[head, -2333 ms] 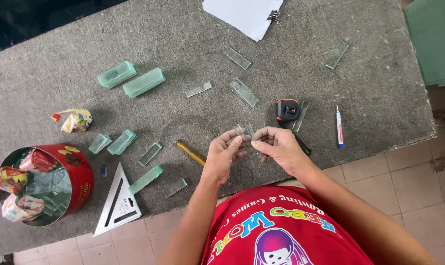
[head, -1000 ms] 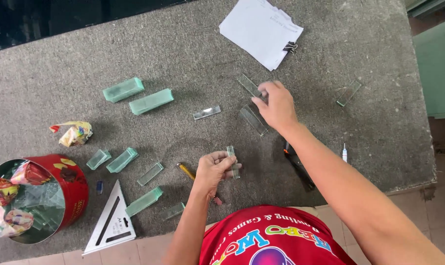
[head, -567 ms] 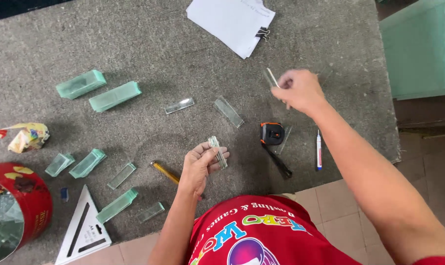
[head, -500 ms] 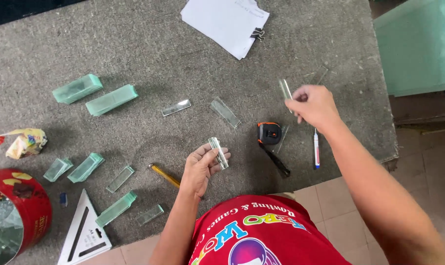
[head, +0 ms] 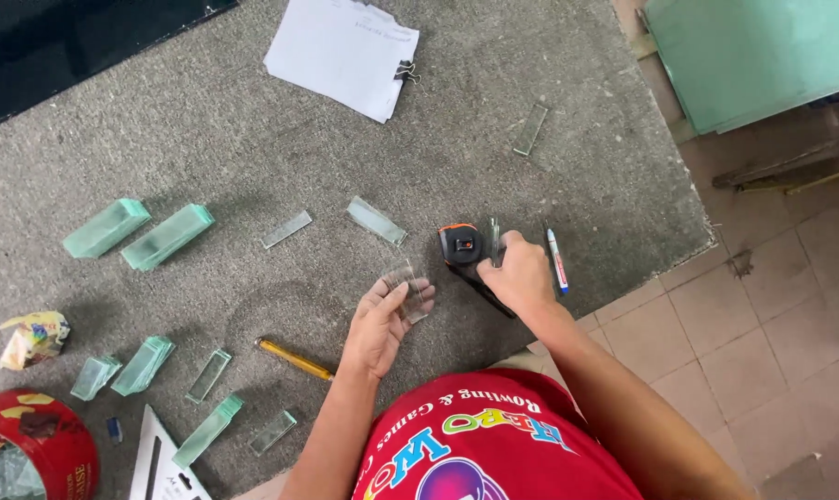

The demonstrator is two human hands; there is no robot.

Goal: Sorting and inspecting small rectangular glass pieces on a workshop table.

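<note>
The left hand (head: 382, 319) pinches a small clear glass strip (head: 408, 289) between thumb and fingers, just left of the tape measure (head: 463, 246), which serves as landmark here. The right hand (head: 521, 273) is closed on a second narrow glass strip (head: 493, 243), held upright right beside the tape measure and touching its right side.

One white marker pen (head: 556, 261) lies just right of the tape measure, past the right hand. Left of it, two single flat glass strips rest on the grey surface (head: 253, 139): one near (head: 377, 220), one farther left (head: 287, 230). A third loose strip (head: 530, 130) lies up and to the right. Far left sit two thick stacks of green glass pieces (head: 167, 237), side by side. Down-left are one yellow pencil-like tool (head: 294, 359), two smaller stacks (head: 142, 365) and three more single strips (head: 208, 375). One red tin (head: 31, 444) stands at the lower left corner, one crumpled wrapper (head: 32, 338) above it, one white triangle ruler (head: 165, 468) beside it. One clipped sheaf of white paper (head: 343, 56) lies well above the tape measure.
</note>
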